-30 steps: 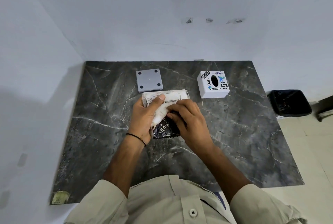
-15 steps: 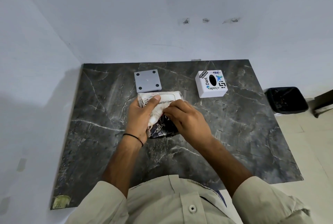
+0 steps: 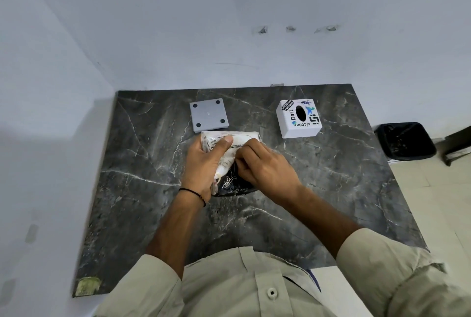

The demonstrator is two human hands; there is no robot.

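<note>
Left hand (image 3: 204, 163) grips the tissue packet (image 3: 239, 139) on the marble surface (image 3: 142, 189) while right hand (image 3: 267, 171) pinches its top.

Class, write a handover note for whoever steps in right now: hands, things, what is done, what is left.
Left hand grips the white-and-black soft plastic packet, thumb on top. Right hand pinches the packet's top with its fingers.
The packet is on or just above the dark marble tabletop, just in front of the grey square plate. The white stickered cube box stands to the right.
Done: packet in both hands.
Left: probably opening it; whether it is open, cannot tell.
</note>
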